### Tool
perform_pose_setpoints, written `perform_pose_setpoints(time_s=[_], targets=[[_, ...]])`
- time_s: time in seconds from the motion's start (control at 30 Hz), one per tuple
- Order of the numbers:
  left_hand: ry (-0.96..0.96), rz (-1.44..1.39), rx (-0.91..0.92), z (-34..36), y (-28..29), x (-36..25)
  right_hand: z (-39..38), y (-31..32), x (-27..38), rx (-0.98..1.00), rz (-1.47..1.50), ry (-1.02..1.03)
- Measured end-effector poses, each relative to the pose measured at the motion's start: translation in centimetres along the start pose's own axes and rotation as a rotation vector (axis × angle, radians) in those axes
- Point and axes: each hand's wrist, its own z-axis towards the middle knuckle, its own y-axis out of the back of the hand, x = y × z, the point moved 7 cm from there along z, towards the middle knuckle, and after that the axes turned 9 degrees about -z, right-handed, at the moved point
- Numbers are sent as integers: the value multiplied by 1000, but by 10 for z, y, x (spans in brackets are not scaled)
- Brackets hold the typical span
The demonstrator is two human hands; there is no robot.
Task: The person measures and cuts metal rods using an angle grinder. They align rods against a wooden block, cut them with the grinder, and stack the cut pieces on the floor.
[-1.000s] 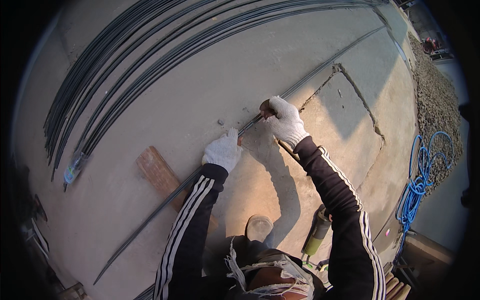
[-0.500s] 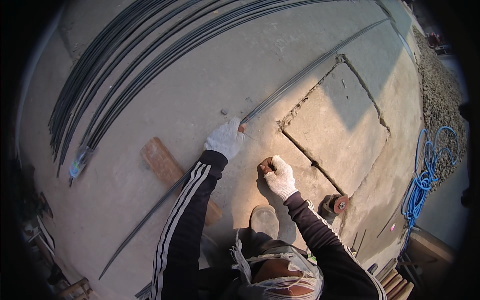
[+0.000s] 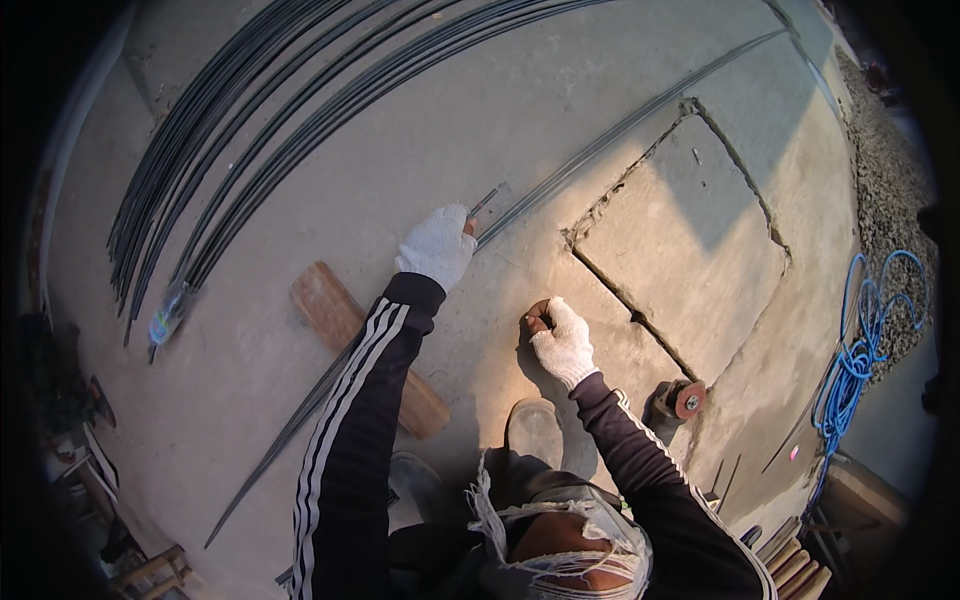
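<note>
My left hand, in a white knit glove, is closed round a thin dark steel rod whose end pokes out beyond the fist. Touching or close beside that hand runs a bundle of long steel rods, stretching to the far right. Toward the near left, rods pass under my left forearm across a wooden plank. My right hand, gloved with bare fingertips, is held in a pinch above the concrete; what it grips, if anything, is hidden.
A larger rod bundle curves across the far left. A cut slab outline marks the concrete at right. Near my right forearm stands a tool with a reddish disc, apparently an angle grinder. Blue hose lies coiled by gravel.
My left hand has moved slightly left, and a rod end now shows apart from the bundle beyond its fist. My right hand stays pinched, nearly in place.
</note>
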Motion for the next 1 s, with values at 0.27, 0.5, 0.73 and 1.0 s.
perform_pose_setpoints(time_s=[0.27,0.5,0.73,1.0], targets=[[126,-23,68,13,60,9,3,-3,3,6,-9,-36],[3,134,-54,55,157,-1,8,-22,2,48,0,13],[0,243,-78,69,174,22,14,-32,1,83,49,35],[129,366,54,3,168,127,13,-35,3,127,63,88]])
